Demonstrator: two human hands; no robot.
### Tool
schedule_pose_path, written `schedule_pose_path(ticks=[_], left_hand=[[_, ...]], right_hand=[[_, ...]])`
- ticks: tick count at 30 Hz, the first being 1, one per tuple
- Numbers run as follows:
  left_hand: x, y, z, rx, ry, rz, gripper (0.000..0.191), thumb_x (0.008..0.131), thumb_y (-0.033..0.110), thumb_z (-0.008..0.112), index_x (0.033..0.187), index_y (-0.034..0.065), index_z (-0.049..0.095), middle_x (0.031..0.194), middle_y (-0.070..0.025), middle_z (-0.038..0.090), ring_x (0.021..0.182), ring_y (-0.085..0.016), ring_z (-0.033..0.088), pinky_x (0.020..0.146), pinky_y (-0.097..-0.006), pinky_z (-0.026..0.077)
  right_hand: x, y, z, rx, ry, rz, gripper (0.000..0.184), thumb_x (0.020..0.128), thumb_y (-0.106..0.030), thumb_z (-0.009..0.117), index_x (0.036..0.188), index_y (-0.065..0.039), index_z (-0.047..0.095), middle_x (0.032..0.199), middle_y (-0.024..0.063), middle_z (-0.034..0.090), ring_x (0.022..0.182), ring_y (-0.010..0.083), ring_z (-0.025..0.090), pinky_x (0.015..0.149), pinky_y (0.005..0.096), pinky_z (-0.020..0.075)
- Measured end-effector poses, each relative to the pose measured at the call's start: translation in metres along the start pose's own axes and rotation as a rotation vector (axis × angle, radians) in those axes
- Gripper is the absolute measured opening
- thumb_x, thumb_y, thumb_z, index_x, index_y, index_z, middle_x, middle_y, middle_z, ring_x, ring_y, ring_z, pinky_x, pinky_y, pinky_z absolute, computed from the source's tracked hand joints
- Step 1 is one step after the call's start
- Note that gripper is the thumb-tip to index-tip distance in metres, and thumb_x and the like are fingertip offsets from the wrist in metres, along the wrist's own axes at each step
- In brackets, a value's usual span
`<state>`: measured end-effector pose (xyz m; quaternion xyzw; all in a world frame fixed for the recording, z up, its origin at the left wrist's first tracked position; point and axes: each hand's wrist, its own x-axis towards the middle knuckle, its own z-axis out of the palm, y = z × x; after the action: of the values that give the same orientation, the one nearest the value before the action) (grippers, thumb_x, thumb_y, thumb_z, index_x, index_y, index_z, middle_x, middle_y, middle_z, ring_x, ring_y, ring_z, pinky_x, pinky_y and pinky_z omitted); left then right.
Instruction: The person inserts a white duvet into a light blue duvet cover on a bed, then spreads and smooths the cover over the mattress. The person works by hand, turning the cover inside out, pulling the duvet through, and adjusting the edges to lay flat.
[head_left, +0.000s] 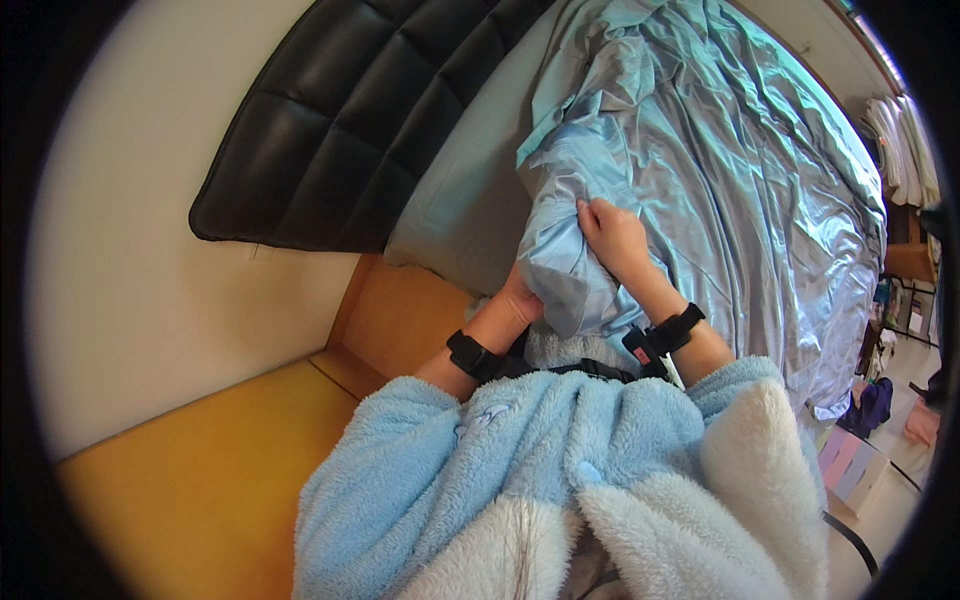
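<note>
Directly before me is a bunched end of shiny grey-blue satin fabric (574, 255), perhaps a pillowcase or a part of the bedding. My right hand (613, 229) is closed on its upper right side, thumb and fingers pinching a fold. From the lower left my left hand (525, 289) supports the same bundle; its fingers are hidden beneath the cloth. Beyond it a satin cover (720, 187) lies wrinkled across the bed, and I cannot tell whether the bundle is joined to it. Both wrists wear black straps.
A black quilted headboard (330, 135) leans along the wall at the left, beside the sheet-covered mattress (457, 202). A yellow wooden surface (217, 480) lies at lower left. Stacked white cloths (900, 150) and a small drawer unit (851, 465) stand at far right.
</note>
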<state>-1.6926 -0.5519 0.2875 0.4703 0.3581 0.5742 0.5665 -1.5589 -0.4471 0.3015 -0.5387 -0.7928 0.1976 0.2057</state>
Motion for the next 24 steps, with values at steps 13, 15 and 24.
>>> schedule_pose_path(ticks=[13, 15, 24], left_hand=[[0.02, 0.0, 0.011, -0.064, -0.033, -0.052, 0.042, 0.086, 0.034, 0.046, 0.117, 0.0065, 0.043, 0.113, -0.0082, 0.047, 0.105, -0.022, 0.046, 0.093, -0.0354, 0.036], [0.026, -0.001, 0.014, -0.092, -0.026, -0.073, 0.041, 0.086, 0.035, 0.046, 0.116, 0.0071, 0.044, 0.111, -0.0076, 0.048, 0.104, -0.022, 0.047, 0.092, -0.0359, 0.037], [0.047, -0.013, 0.045, -0.584, 0.132, -0.594, 0.036, 0.087, 0.036, 0.044, 0.111, 0.0096, 0.047, 0.103, -0.0053, 0.053, 0.097, -0.021, 0.051, 0.088, -0.0382, 0.041]], right_hand=[[-0.026, -0.074, -0.08, 0.211, -0.179, -0.141, 0.053, 0.074, -0.049, 0.058, 0.096, -0.001, 0.056, 0.075, 0.017, 0.057, 0.065, 0.0324, 0.058, 0.056, 0.0376, 0.0462], [-0.031, -0.074, -0.083, 0.107, -0.191, -0.15, 0.065, 0.07, -0.052, 0.06, 0.108, 0.0, 0.051, 0.082, 0.0193, 0.056, 0.072, 0.0327, 0.058, 0.061, 0.0377, 0.0466], [-0.05, -0.044, -0.096, 0.075, -0.252, -0.024, 0.078, 0.062, -0.033, 0.067, 0.123, 0.004, 0.035, 0.104, 0.0212, 0.053, 0.095, 0.035, 0.052, 0.078, 0.0392, 0.0437]])
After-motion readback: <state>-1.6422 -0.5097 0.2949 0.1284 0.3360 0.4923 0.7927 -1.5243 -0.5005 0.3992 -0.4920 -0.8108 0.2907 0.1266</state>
